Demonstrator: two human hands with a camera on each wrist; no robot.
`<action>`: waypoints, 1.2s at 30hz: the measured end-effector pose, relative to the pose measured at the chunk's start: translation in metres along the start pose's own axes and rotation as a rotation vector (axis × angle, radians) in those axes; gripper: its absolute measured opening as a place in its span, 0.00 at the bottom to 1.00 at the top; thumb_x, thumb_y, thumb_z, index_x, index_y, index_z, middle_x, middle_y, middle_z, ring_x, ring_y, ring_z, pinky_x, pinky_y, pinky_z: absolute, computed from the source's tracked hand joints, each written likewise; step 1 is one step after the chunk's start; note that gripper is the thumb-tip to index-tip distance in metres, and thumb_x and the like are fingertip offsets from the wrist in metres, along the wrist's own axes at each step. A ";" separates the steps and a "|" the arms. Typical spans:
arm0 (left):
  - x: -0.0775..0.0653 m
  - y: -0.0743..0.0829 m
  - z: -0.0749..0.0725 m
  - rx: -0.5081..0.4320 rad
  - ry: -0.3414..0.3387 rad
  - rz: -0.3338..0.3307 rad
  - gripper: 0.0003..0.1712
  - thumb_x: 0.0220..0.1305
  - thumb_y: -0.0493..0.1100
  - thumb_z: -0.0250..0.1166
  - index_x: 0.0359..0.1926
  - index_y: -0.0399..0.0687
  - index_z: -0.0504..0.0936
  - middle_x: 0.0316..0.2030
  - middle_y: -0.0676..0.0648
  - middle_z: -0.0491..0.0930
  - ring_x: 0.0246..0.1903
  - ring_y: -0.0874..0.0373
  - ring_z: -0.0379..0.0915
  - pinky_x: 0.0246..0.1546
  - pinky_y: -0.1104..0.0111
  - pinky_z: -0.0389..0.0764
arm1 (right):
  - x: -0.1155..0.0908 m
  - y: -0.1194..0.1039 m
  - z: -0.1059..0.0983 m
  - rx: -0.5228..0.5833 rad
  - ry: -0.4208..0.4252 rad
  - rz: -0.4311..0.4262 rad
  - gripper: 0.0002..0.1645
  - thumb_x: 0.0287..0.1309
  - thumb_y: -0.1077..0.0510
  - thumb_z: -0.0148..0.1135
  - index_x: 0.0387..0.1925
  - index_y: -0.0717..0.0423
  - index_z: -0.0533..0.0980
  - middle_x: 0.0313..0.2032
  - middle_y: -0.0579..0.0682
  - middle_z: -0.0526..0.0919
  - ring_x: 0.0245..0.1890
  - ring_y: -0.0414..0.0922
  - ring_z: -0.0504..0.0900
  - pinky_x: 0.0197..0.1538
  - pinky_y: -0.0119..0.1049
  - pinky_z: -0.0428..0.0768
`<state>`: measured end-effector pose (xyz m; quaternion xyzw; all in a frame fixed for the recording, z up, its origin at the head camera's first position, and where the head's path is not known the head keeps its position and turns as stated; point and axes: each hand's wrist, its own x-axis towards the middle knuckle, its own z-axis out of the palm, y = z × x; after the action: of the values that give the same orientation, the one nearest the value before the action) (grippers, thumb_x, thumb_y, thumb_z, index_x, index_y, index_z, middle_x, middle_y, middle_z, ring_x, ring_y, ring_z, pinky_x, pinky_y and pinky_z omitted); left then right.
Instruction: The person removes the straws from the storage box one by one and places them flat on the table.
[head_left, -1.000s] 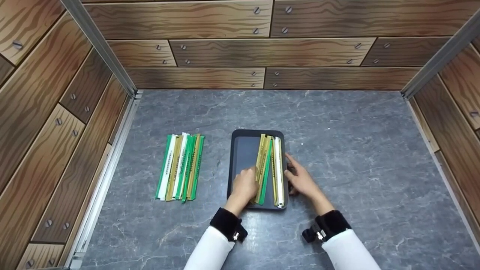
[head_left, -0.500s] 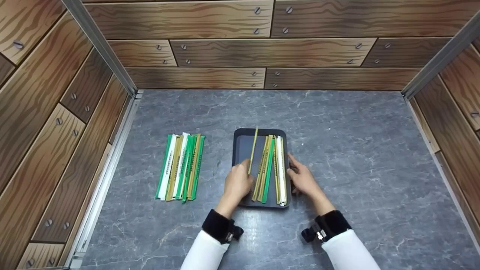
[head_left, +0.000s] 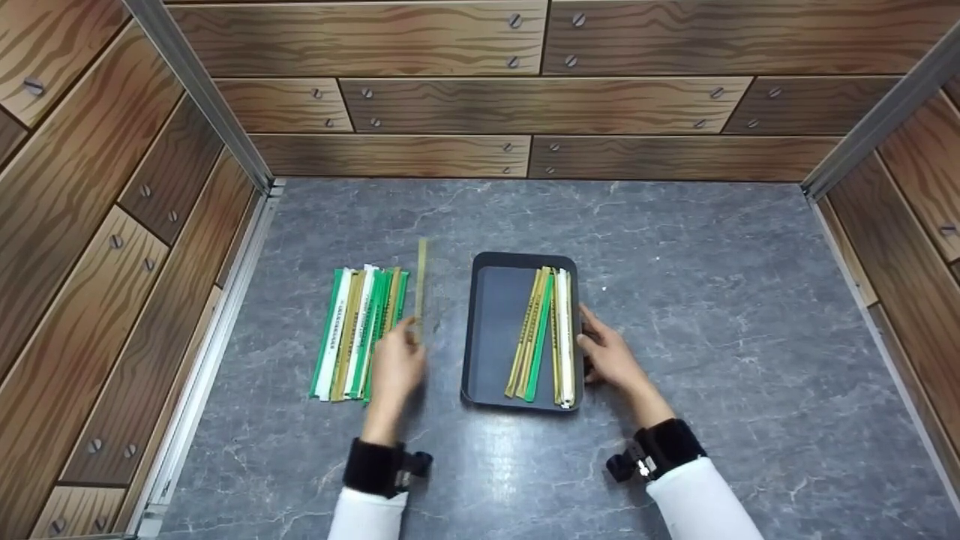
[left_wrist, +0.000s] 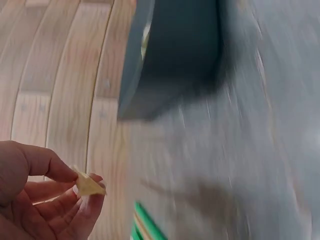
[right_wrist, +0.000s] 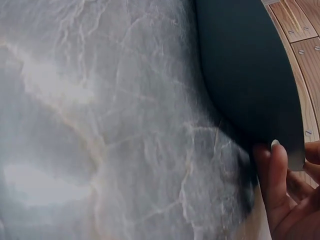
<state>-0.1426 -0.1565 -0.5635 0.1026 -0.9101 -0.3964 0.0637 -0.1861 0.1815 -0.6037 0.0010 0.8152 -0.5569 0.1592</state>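
Observation:
My left hand (head_left: pixel 397 364) pinches a slim gold paper-wrapped stick (head_left: pixel 421 281) that points away from me, over the floor between the tray and the loose pile. Up close in the left wrist view, the wrapped stick's end (left_wrist: pixel 89 186) sits between thumb and fingers. My right hand (head_left: pixel 611 360) holds the right wall of a dark rectangular tray (head_left: pixel 487 259), its fingers (right_wrist: pixel 277 170) at the wall in the right wrist view. Gold, green and white wrapped sticks (head_left: pixel 536 330) lie along the tray's right half.
A side-by-side pile of green, white and gold wrapped sticks (head_left: pixel 349 330) lies left of the tray, close beside my left hand. Wood-patterned walls (head_left: pixel 450 105) close in the grey marbled surface (head_left: pixel 712 285) at the back and both sides.
My left hand has lifted a gold wrapped stick out of the tray and carried it left towards the pile. The tray has shifted slightly right and away, with my right hand staying on it.

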 end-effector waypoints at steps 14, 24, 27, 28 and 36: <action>0.003 -0.056 -0.047 0.111 -0.001 -0.248 0.31 0.60 0.28 0.52 0.66 0.41 0.72 0.32 0.41 0.77 0.22 0.52 0.66 0.18 0.64 0.60 | 0.001 0.003 -0.001 0.046 -0.029 0.023 0.37 0.72 0.63 0.47 0.77 0.47 0.49 0.66 0.69 0.63 0.23 0.50 0.79 0.20 0.46 0.82; 0.007 -0.070 -0.044 0.153 -0.006 -0.286 0.27 0.63 0.28 0.53 0.64 0.40 0.74 0.54 0.33 0.78 0.45 0.36 0.78 0.32 0.47 0.78 | 0.000 0.002 -0.001 0.049 -0.021 0.027 0.37 0.72 0.63 0.48 0.77 0.47 0.50 0.67 0.70 0.62 0.24 0.51 0.80 0.21 0.47 0.82; 0.007 -0.069 -0.042 0.178 0.029 -0.280 0.25 0.64 0.32 0.58 0.63 0.39 0.75 0.51 0.33 0.79 0.46 0.36 0.78 0.38 0.43 0.78 | 0.000 0.002 0.000 0.061 -0.028 0.019 0.37 0.72 0.63 0.48 0.77 0.48 0.50 0.67 0.71 0.61 0.25 0.53 0.81 0.21 0.48 0.82; 0.007 -0.067 -0.042 0.192 0.043 -0.274 0.24 0.64 0.33 0.60 0.62 0.38 0.76 0.50 0.33 0.79 0.45 0.36 0.78 0.38 0.43 0.78 | 0.001 0.002 -0.001 0.068 -0.032 0.017 0.38 0.72 0.63 0.48 0.77 0.49 0.49 0.67 0.72 0.61 0.25 0.54 0.81 0.22 0.50 0.83; 0.003 -0.032 -0.027 0.158 0.129 -0.067 0.24 0.59 0.32 0.64 0.58 0.35 0.78 0.47 0.32 0.79 0.43 0.36 0.78 0.38 0.46 0.79 | 0.000 0.003 -0.001 0.068 -0.028 0.017 0.38 0.71 0.63 0.48 0.77 0.45 0.50 0.69 0.69 0.58 0.28 0.53 0.82 0.24 0.48 0.83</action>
<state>-0.1362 -0.1977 -0.5689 0.1632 -0.9285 -0.3180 0.1006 -0.1859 0.1831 -0.6059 0.0054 0.7934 -0.5828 0.1754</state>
